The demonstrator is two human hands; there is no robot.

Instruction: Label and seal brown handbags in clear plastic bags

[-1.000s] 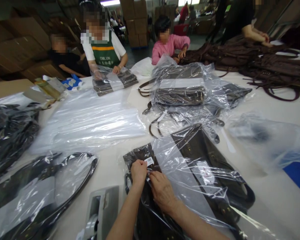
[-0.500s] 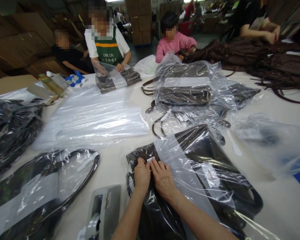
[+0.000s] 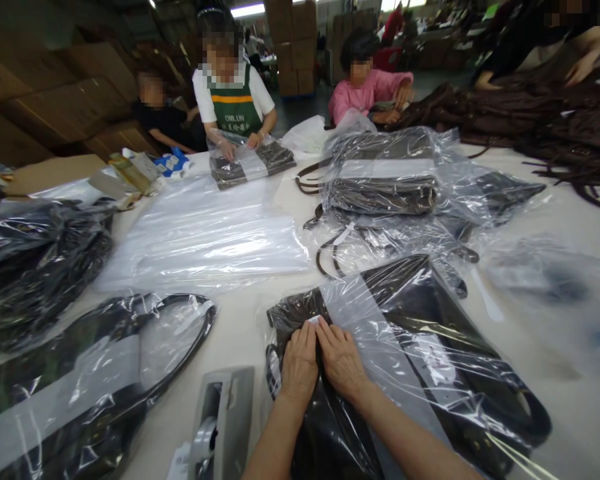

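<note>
The white label [image 3: 313, 320] is being covered further by the flattened left hand [image 3: 300, 363] and right hand [image 3: 344, 362], nothing visibly gripped, seemingly being pressed onto the wrapped bag [image 3: 333, 437] beneath

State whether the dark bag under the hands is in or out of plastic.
In: glossy, creased clear film covers the dark bag beneath the left hand and right hand.

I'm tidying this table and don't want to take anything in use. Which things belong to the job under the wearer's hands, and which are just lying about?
Likely in the job:
- bag in clear plastic, under both hands
- white label at the fingertips
- perhaps the tape dispenser, untouched beside it

Seemingly lying about:
- blue packet
- cloudy plastic at right
</note>
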